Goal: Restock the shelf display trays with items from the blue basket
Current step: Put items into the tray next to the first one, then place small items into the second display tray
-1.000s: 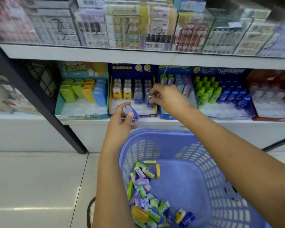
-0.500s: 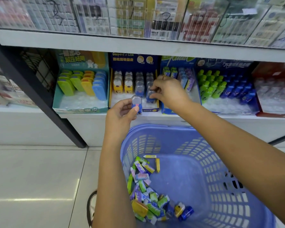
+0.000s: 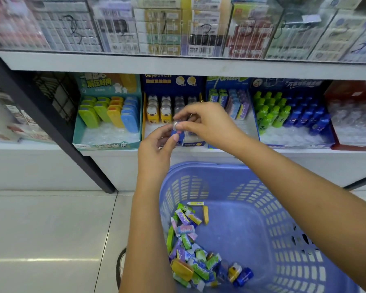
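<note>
Left hand (image 3: 156, 149) and right hand (image 3: 209, 123) pinching small blue item (image 3: 180, 138), largely hidden in their grip, apparently clear-capped

A small blue-and-clear item (image 3: 177, 133) was held between both hands in front of the dark blue display tray (image 3: 171, 85). It was pinched from below by the left hand (image 3: 156, 151) and from above by the right hand (image 3: 207, 125). Yellow items (image 3: 152, 115) were stood in rows in that tray. Below the forearms the blue basket (image 3: 283, 208) was seen, with loose packets (image 3: 190, 250) heaped at its left side. A teal tray (image 3: 106, 143) of green, yellow and blue cases was set just beside the dark blue one.
</note>
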Tool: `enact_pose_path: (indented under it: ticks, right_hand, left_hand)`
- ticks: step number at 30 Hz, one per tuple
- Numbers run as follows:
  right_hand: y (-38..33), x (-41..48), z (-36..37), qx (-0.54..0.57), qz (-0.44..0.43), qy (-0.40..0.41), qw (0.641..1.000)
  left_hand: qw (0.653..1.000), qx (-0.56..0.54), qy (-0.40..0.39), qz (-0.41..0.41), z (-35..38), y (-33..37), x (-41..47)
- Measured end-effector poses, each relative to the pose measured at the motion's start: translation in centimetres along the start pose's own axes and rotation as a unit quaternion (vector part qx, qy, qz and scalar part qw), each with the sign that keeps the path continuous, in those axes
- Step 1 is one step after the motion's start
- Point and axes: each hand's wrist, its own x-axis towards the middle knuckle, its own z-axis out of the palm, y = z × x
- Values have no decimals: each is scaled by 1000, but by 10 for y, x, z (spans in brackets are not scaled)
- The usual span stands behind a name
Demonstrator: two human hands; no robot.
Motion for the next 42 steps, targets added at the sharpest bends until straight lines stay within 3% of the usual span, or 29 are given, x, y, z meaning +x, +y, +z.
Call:
enact_pose_path:
  ticks: [3, 6, 10, 20, 22, 24, 27, 28, 30, 33, 35, 39, 42]
  right_hand:
    - [9, 8, -1, -13, 1, 48, 999]
    - [18, 16, 2, -43, -4, 52, 998]
    - [27, 23, 10, -94, -22, 18, 995]
    - [22, 37, 14, -162, -8, -11, 987]
    - [16, 37, 10, -216, -19, -42, 975]
    - [14, 24, 7, -246, -46, -48, 967]
    - [25, -25, 8, -159, -30, 4, 987]
    - [33, -46, 11, -134, -6, -2, 991]
    - [58, -85, 21, -145, 79, -101, 981]
    - [98, -139, 45, -199, 220, -347, 890]
    - [121, -172, 65, -168, 267, -448, 836]
    - [159, -210, 98, -146, 243, -606, 744]
    - [175, -221, 111, -152, 187, -637, 732]
  left_hand:
    - [993, 115, -13, 4, -1, -5, 1]
    - [957, 281, -66, 18, 3, -11, 3]
    - [930, 349, -114, 14, 8, -14, 2]
    - [932, 343, -112, 30, 5, -13, 3]
    - [954, 287, -67, 57, 4, -7, -2]
    - [985, 162, -23, 48, 5, 2, -10]
    - [990, 93, -96, -43, 13, 0, -12]
    - [978, 123, -147, -86, 19, -7, -13]
    - [924, 222, -262, -168, 37, -31, -20]
    - [789, 386, -434, -200, 74, -79, -50]
    - [726, 427, -509, -179, 95, -109, -80]
    - [647, 482, -569, -158, 108, -156, -120]
    - [637, 505, -562, -155, 103, -175, -130]
